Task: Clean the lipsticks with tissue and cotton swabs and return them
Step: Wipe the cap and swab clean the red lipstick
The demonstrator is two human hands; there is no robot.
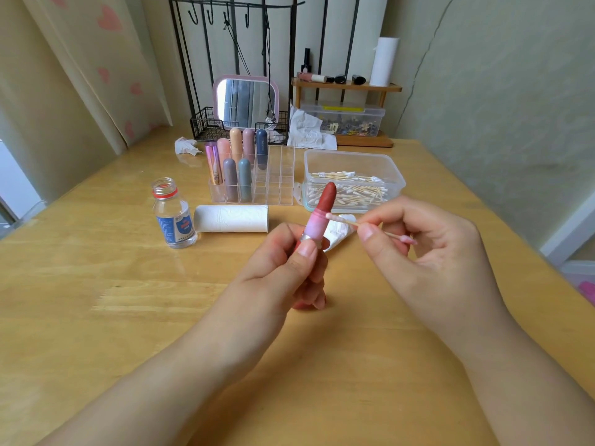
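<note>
The left hand [289, 262] holds an open lipstick [317, 217] in the middle of the frame, with fingers and thumb curled round its bottom part. The red tip points up and tilts a little to the right, so the pink neck below the red part is easy to reach. The right hand [415, 239] pinches a cotton swab [346, 221] between thumb and finger. One white end of the swab touches the pink neck of the lipstick. That looks like the spot being wiped clean. The other end of the swab looks pink.

Both hands are up above the bench [96, 284], near the person, so nothing gets bumped. A crumpled tissue [338, 233] lies on the bench just behind the hands, close enough to grab. A tissue roll [231, 218] lies on its side left of that, and an open bottle [172, 214] stands at the left, near the roll.

The clear organizer [267, 178] stands higher in the frame with capped lipsticks [238, 162] on its left side. Its right slots look free, so this lipstick can likely go back there. The box of swabs [354, 181] sits right of it. The way from the hands to the organizer looks open, with only the roll and the tissue lying low in between. The near part of the bench is bare wood, far from any edge.
</note>
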